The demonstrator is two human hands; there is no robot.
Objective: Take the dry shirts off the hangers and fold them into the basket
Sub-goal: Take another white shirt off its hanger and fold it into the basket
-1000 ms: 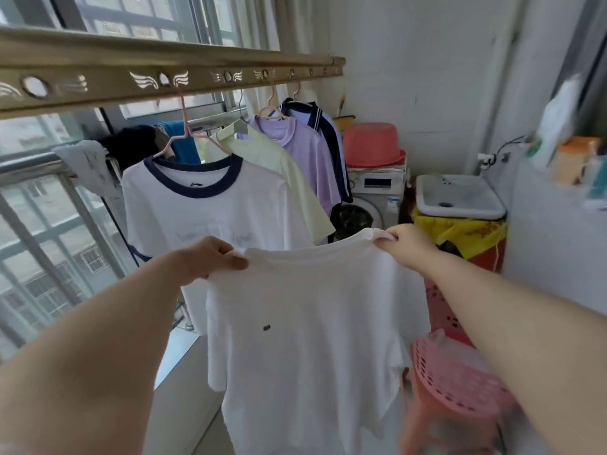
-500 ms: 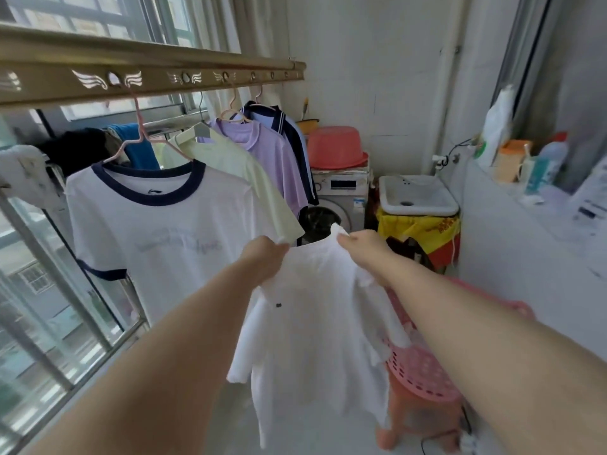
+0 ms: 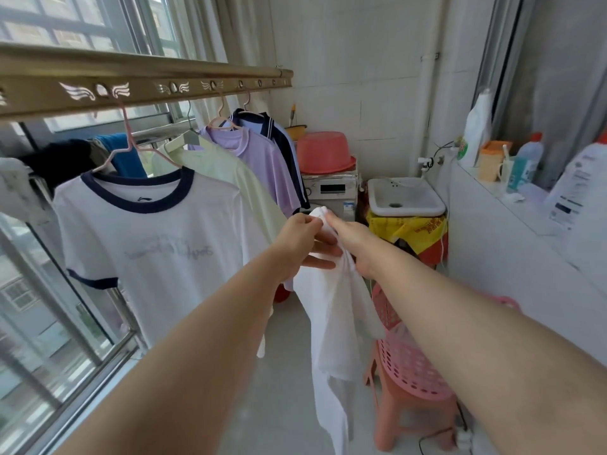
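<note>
Both hands are meeting in front of the person at chest height, pinching the top of a plain white T-shirt (image 3: 331, 323) that is hanging down folded lengthwise between the forearms. The left hand (image 3: 300, 244) is gripping the bunched top edge with thumb and forefinger closed on the cloth, while its other fingers (image 3: 320, 254) are lying stretched out flat against the fabric. The right hand (image 3: 348, 239) is closing on the same bunched edge from the other side, its fingertips touching the cloth just beside those of the left; how tightly it is gripping cannot be told, since the hand is seen from behind. The shirt's lower end is dangling near the floor, just beside a pink laundry basket (image 3: 407, 362) that is sitting on an orange plastic stool (image 3: 397, 418) under the right forearm.

To the left, four shirts are hanging on hangers from a gold drying rail (image 3: 147, 83): a white T-shirt with navy collar (image 3: 147, 244) nearest, on a pink hanger (image 3: 131, 149), then a pale yellow shirt (image 3: 236, 178), a lilac shirt (image 3: 269, 165) and a navy-trimmed polo (image 3: 279, 133) farthest. Beyond them a red basin (image 3: 323, 152) is resting upside down on a washing machine (image 3: 335, 192), with a white sink (image 3: 404, 197) beside it.
</note>
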